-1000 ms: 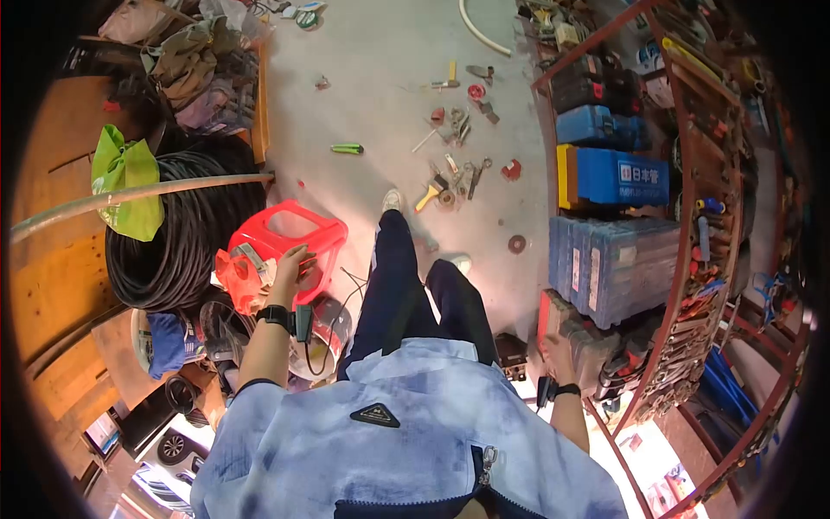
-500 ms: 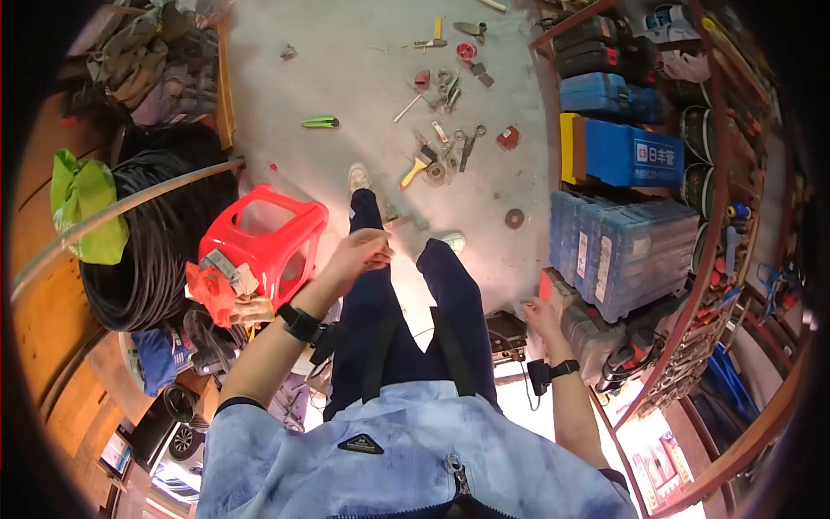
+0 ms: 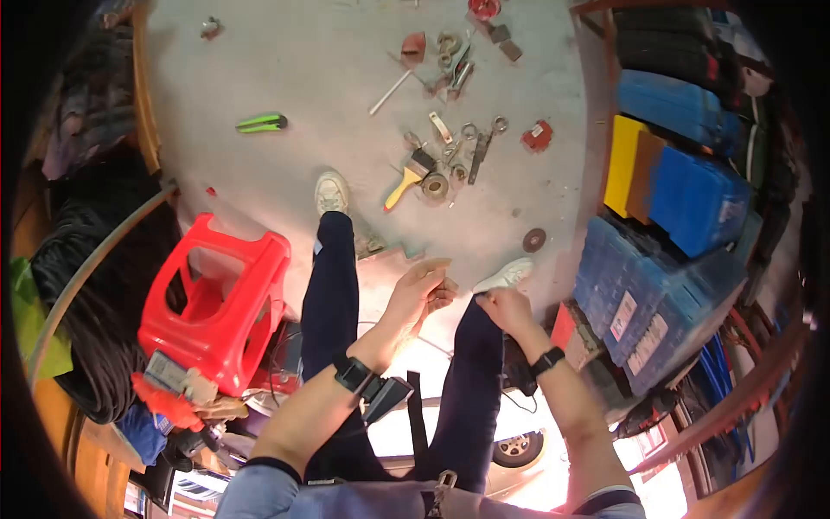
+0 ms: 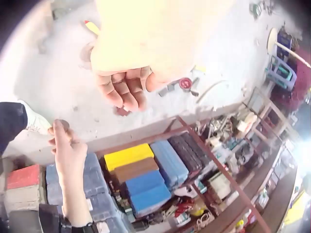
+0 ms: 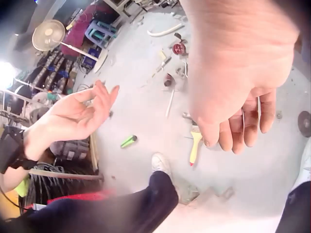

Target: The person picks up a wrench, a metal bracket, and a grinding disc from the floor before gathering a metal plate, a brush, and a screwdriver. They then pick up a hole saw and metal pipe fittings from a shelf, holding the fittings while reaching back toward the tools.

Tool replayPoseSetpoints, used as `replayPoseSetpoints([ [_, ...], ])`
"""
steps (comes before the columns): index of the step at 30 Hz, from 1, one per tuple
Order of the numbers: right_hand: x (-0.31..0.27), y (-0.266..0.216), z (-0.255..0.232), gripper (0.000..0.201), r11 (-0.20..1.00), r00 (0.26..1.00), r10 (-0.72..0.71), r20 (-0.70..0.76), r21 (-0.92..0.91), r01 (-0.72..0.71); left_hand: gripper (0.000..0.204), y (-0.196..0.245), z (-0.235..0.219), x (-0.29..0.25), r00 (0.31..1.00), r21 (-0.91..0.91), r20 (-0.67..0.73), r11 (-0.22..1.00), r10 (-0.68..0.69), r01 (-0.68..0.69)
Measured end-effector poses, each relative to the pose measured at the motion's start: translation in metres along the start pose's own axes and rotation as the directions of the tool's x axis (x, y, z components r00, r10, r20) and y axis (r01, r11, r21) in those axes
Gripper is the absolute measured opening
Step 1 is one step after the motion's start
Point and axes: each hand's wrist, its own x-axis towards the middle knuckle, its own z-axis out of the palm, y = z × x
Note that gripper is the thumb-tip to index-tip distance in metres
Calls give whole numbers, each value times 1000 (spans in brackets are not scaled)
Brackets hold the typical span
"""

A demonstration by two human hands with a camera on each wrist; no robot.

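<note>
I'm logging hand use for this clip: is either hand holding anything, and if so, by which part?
Nothing is held: the left hand and the right hand are both empty, fingers loosely bent.

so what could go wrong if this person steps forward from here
A foot could slip on the paintbrush or the metal tools lying ahead. The right shoe might catch the round disc close by. The left leg could bump the red stool beside it.
</note>
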Motion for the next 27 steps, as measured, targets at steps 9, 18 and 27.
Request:
replayPoseSetpoints([
  [9, 281, 53, 8, 28, 975, 942, 221, -253, 20, -223, 18, -57, -55, 70, 970, -217, -216, 974, -114, 67],
  [18, 328, 42, 17, 36, 911, 870, 413, -269, 132, -391, 16, -39, -50, 74, 974, -309, -189, 949, -123, 59],
  [27, 322, 61, 28, 40, 961, 810, 264, -523, 68, -269, 15, -33, -38, 80, 970, -271, -203, 960, -131, 73],
])
